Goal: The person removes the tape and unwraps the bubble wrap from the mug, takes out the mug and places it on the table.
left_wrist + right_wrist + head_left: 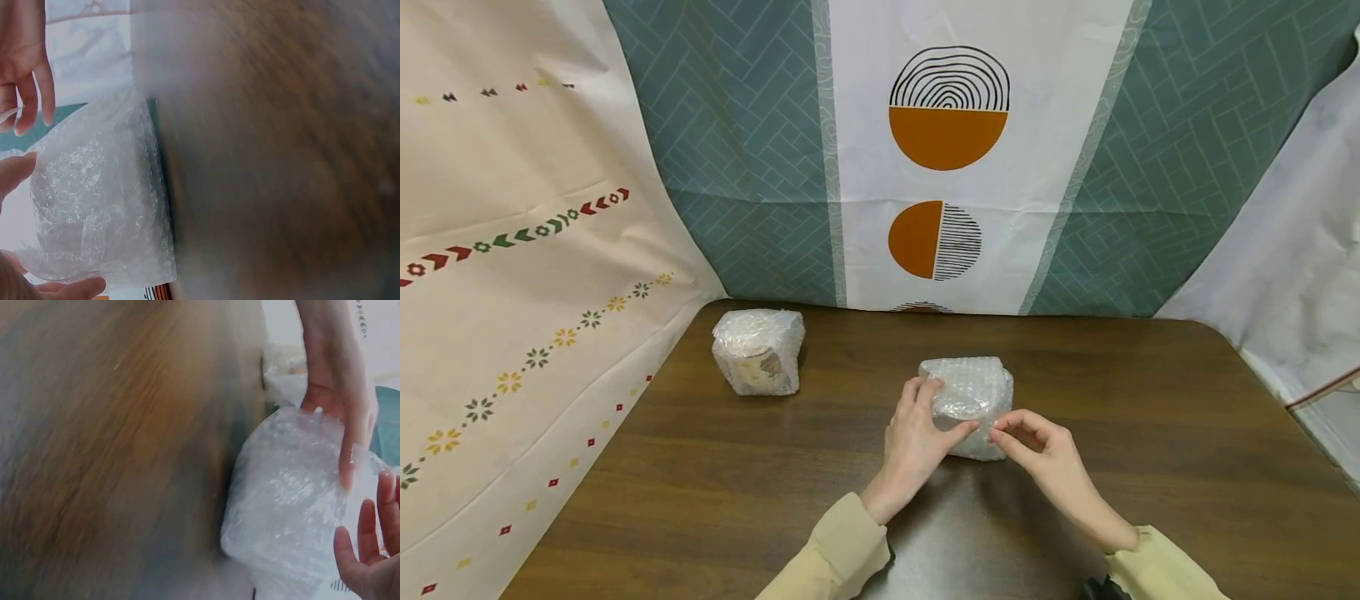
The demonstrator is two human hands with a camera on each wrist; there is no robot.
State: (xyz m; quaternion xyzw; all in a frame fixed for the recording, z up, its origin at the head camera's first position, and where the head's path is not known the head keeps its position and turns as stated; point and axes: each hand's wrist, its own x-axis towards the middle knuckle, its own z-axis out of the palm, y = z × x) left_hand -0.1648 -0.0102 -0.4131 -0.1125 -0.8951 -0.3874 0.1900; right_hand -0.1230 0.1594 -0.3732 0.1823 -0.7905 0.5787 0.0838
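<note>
A package in clear bubble wrap (967,387) stands on the brown table in front of me. My left hand (912,446) holds it, fingers along its left side and thumb on its near upper edge. On the other side, my right hand (1054,467) pinches a thin clear strip (361,456) between thumb and forefinger, close to the left thumb; whether it is tape or a wrap edge I cannot tell. The other right fingers are loosely bent. Crinkled, shiny layers of the wrap (100,187) fill much of the left wrist view.
A second bubble-wrapped package (760,354), with a beige printed patch showing through, stands at the back left of the table (700,492). Behind the table hangs a green and white curtain (745,150). Cream patterned cloth (512,317) borders the left side, whitish cloth (1292,275) the right.
</note>
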